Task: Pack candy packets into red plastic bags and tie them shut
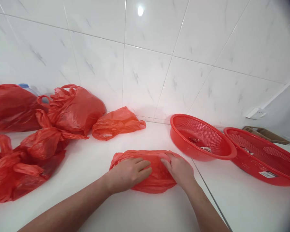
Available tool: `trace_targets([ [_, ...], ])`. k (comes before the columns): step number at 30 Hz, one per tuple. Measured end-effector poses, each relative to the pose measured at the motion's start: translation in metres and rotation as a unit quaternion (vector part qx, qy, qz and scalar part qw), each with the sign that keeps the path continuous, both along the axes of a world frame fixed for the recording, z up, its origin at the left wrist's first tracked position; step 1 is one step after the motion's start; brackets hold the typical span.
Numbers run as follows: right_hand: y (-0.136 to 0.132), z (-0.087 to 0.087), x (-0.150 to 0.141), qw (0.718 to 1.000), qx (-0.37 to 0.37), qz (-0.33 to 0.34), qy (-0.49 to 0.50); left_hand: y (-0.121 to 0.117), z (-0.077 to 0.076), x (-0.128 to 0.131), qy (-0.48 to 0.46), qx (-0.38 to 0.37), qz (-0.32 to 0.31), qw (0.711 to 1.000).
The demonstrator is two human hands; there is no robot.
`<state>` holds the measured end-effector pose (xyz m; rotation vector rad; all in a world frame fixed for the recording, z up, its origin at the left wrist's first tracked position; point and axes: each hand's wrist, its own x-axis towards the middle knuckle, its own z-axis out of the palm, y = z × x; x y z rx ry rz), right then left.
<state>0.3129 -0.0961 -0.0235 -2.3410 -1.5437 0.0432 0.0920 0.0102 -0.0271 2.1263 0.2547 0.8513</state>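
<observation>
A flattened red plastic bag (157,180) lies on the white counter (140,212) in front of me. My left hand (129,172) rests palm down on its left half with the fingers stretched out flat. On the bag's right half my right hand (180,170) presses down too, fingers extended and close together. Neither hand grips anything.
Several filled and knotted red plastic bags (73,109) crowd the left of the counter, with an emptier one (116,124) near the wall. Two red mesh baskets (199,137) (265,156) stand at the right. A wall socket (256,112) and a cardboard piece (265,133) are behind them.
</observation>
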Motion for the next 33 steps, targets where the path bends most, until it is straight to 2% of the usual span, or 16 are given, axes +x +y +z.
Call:
trace_targets([
  [2, 0.000, 0.001, -0.002, 1.000, 0.000, 0.013, -0.005, -0.004, 0.005, -0.001, -0.002, 0.064, 0.003, 0.998],
  [5, 0.001, 0.000, -0.005, 1.000, -0.006, 0.029, -0.010, 0.002, 0.011, 0.001, -0.020, 0.135, 0.124, 0.983],
  [7, 0.001, 0.000, -0.008, 0.999, -0.005, 0.038, -0.011, 0.013, 0.012, 0.003, 0.003, 0.124, 0.206, 0.971],
  [10, -0.004, 0.005, -0.017, 0.997, 0.027, 0.067, -0.021, 0.030, 0.010, 0.002, 0.088, 0.030, 0.252, 0.963],
  [12, -0.010, 0.010, -0.023, 0.985, 0.132, 0.097, -0.048, 0.039, 0.007, 0.000, 0.122, -0.059, 0.252, 0.958],
  [14, -0.015, 0.015, -0.022, 0.948, 0.291, 0.100, -0.086, 0.044, 0.004, -0.002, 0.142, -0.139, 0.223, 0.954],
  [16, -0.017, 0.018, -0.008, 0.901, 0.409, 0.048, -0.137, 0.047, 0.004, -0.004, 0.157, -0.200, 0.186, 0.949],
  [17, -0.018, 0.018, 0.003, 0.886, 0.432, 0.007, -0.168, 0.048, 0.005, -0.004, 0.162, -0.234, 0.160, 0.945],
  [19, -0.018, 0.014, 0.031, 0.879, 0.414, -0.079, -0.225, 0.051, 0.005, -0.007, 0.153, -0.313, 0.093, 0.933],
  [21, -0.021, 0.006, 0.062, 0.890, 0.350, -0.138, -0.259, 0.055, 0.004, -0.010, 0.113, -0.408, 0.025, 0.906],
  [25, -0.033, -0.010, 0.099, 0.920, 0.231, -0.163, -0.271, 0.065, -0.005, -0.016, 0.014, -0.497, -0.019, 0.867],
  [28, -0.043, -0.013, 0.098, 0.936, 0.175, -0.155, -0.264, 0.071, -0.010, -0.019, -0.030, -0.528, -0.018, 0.849],
  [33, -0.058, -0.015, 0.076, 0.939, 0.130, -0.142, -0.285, 0.077, -0.014, -0.020, -0.068, -0.541, 0.025, 0.838],
])
